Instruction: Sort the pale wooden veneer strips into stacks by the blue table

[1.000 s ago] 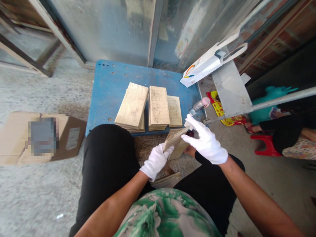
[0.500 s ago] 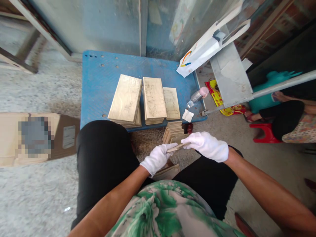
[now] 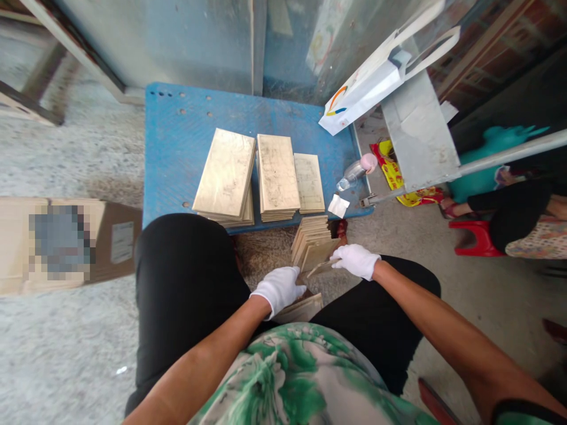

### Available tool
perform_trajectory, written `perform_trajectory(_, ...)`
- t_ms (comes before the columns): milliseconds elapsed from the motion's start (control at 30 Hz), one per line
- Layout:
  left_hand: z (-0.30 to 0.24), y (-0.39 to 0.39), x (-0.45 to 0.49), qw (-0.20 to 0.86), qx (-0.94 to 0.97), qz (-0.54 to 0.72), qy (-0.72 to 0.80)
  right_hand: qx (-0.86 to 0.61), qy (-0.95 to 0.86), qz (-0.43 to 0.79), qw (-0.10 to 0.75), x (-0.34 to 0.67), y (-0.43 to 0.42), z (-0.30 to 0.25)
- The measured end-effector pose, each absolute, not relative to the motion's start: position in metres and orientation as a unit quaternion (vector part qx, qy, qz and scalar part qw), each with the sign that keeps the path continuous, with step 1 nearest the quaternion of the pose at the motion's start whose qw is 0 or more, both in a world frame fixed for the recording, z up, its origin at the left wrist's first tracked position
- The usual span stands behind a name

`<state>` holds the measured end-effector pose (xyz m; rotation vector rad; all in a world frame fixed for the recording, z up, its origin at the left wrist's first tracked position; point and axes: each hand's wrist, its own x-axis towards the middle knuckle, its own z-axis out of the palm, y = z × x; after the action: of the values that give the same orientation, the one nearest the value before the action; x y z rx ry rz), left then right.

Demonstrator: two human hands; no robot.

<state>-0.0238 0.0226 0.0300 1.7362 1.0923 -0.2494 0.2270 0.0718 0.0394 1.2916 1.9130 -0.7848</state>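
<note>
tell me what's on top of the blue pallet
On the blue pallet lie three stacks of pale tiles, a small white cloth and a clear bottle with a pink cap at its right edge. The person's black-clad knee covers the near edge.

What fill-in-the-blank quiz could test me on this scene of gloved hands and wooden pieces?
1. Both hands, left hand and right hand, wear ____ gloves.
2. The stacks of flat pale wooden boards lie on a ____ plastic pallet.
3. The right hand holds a thin wooden ____.

Missing words: white; blue; board
</note>
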Motion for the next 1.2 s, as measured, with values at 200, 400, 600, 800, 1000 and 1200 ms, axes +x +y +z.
perform_trajectory(200, 0.032, 0.024, -0.025, 0.514, 0.719, -0.111, 0.453, 0.515, 0.708, -0.314, 0.367, 0.225, 0.072, -0.014)
perform_trajectory(400, 0.031, 0.024, -0.025, 0.53, 0.712, -0.106, 0.448, 0.535, 0.694, -0.319, 0.362, 0.23, 0.072, -0.049)
perform_trajectory(600, 0.026, 0.022, -0.023, 0.533, 0.708, -0.101, 0.451, 0.543, 0.692, -0.323, 0.35, 0.23, 0.071, -0.053)
perform_trajectory(800, 0.026, 0.021, -0.023, 0.532, 0.713, -0.097, 0.446, 0.571, 0.697, -0.297, 0.315, 0.224, 0.07, -0.038)
perform_trajectory(1000, 0.035, 0.023, -0.023, 0.539, 0.706, -0.109, 0.446, 0.626, 0.693, -0.24, 0.265, 0.223, 0.085, -0.02)
perform_trajectory(1200, 0.034, 0.022, -0.024, 0.547, 0.692, -0.106, 0.459, 0.748, 0.604, -0.216, 0.17, 0.219, 0.133, -0.015)
